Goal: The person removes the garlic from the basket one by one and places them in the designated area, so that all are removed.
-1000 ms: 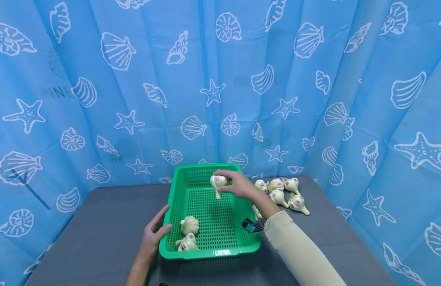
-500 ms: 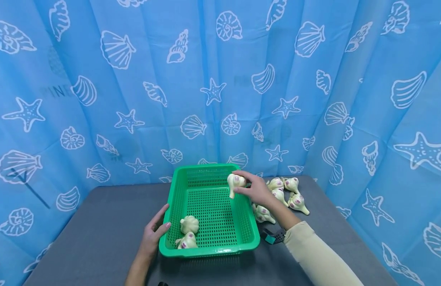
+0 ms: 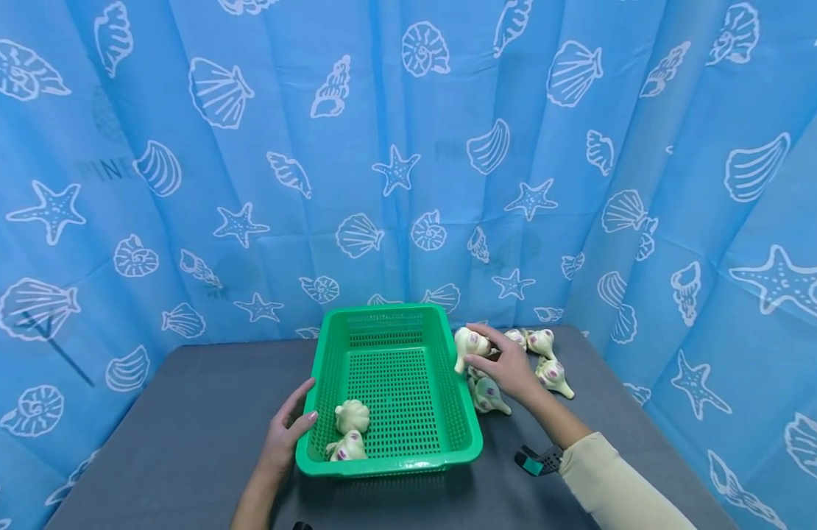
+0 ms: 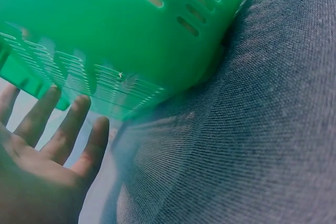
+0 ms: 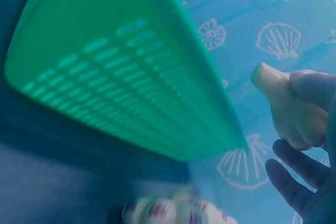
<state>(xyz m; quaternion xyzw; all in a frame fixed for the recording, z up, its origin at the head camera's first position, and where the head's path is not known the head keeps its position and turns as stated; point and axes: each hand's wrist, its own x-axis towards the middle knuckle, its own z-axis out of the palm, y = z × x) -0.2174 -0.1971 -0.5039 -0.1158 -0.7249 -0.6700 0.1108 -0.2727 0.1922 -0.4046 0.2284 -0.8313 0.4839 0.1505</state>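
Between the thumb and fingers of my right hand (image 3: 508, 366) is a garlic bulb (image 3: 469, 344), its stem pointing down. It hangs just outside the right rim of a green plastic basket (image 3: 395, 467), above other bulbs. The right wrist view shows the same garlic bulb (image 5: 294, 111) from below, near the basket wall (image 5: 142, 77). My left hand (image 3: 280, 436) rests against the basket's left side, thumb at the rim. Its fingers (image 4: 68, 129) look straight along the outer wall in the left wrist view. Two garlic bulbs, one whitish (image 3: 352, 417) and one purple-marked (image 3: 348, 446), lie in the basket's near-left corner.
Right of the basket, several garlic bulbs (image 3: 553, 376) lie on the dark grey table (image 3: 203, 412), one bulb (image 3: 490, 396) close to the basket wall. A blue shell-patterned curtain (image 3: 395, 206) stands behind and at the sides. A black strap (image 3: 539, 461) is by the right wrist.
My right hand has carried the garlic bulb from above the basket's inside rightward past the right rim. My left hand and the basket have stayed in place.
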